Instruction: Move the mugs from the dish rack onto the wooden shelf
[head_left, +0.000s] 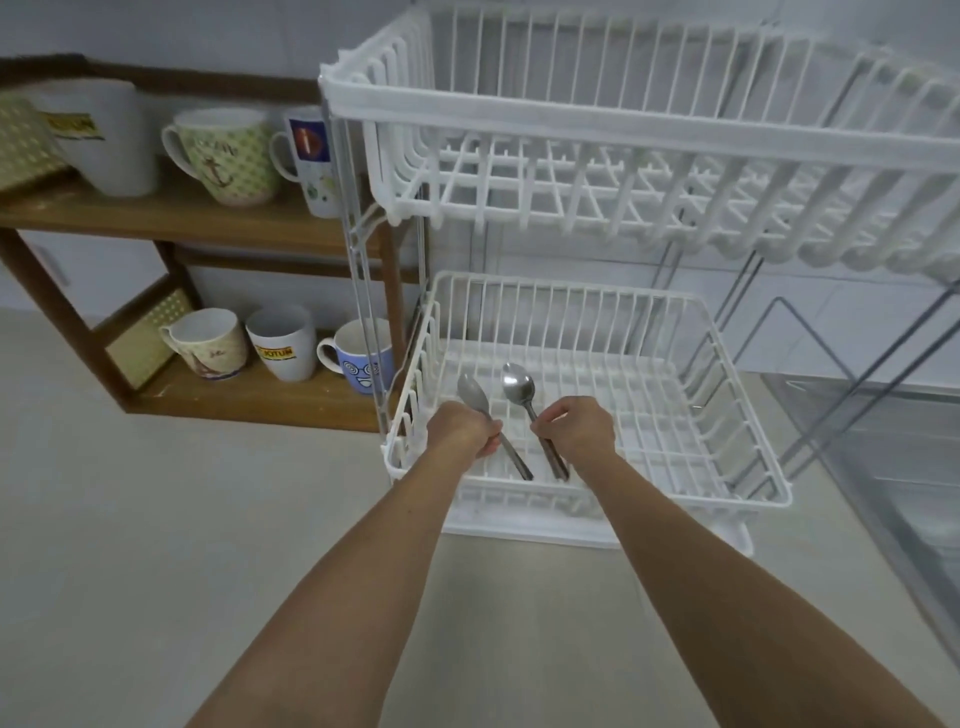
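Observation:
A white two-tier dish rack (748, 488) stands on the counter; no mug shows in either tier. Over its lower basket, my left hand (460, 428) grips a metal spoon (474, 392) by the handle. My right hand (576, 428) holds a second spoon (518, 384) the same way, bowls pointing away from me. The wooden shelf (171, 215) at the left carries mugs: on top a tall white one (111, 150), a green-dotted anchor mug (228, 156) and a white mug with a blue patch (311, 161); below, a patterned mug (208, 343), a white logo mug (283, 343) and a blue-faced mug (358, 358).
A woven panel (23, 143) leans at the shelf's top left, another (145, 338) on the lower level. A steel sink (904, 467) lies right of the rack. Pale counter (156, 519) spreads in front.

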